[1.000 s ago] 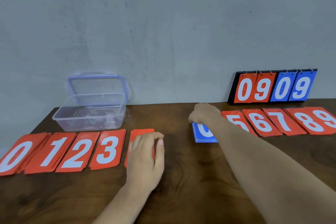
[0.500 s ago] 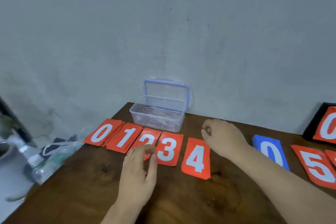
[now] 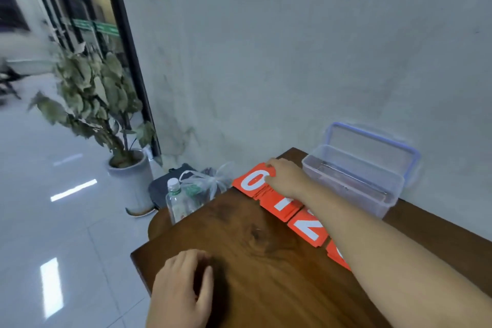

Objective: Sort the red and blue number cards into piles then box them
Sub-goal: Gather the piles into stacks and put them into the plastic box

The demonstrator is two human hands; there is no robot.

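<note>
Red number cards lie in a row along the far left of the brown table [image 3: 253,261]. The red 0 pile [image 3: 249,181] sits at the corner, then the red 1 pile [image 3: 278,205], the red 2 pile [image 3: 306,229] and a part-hidden red pile [image 3: 336,255]. My right hand [image 3: 286,178] reaches across them and grips the 0 pile, fingers curled over its far edge. My left hand [image 3: 183,287] rests loosely curled on the table's near left corner and holds nothing. Blue cards are out of view.
A clear plastic box [image 3: 354,186] with a blue-rimmed lid raised stands by the wall behind the cards. Beyond the table's left edge are a water bottle [image 3: 175,202], a plastic bag [image 3: 207,181], a dark bag [image 3: 159,192] and a potted plant [image 3: 93,93].
The view swung left. My right hand moved from near the 4 card across to the 0 pile. My left hand drew back from the cards to the near left corner.
</note>
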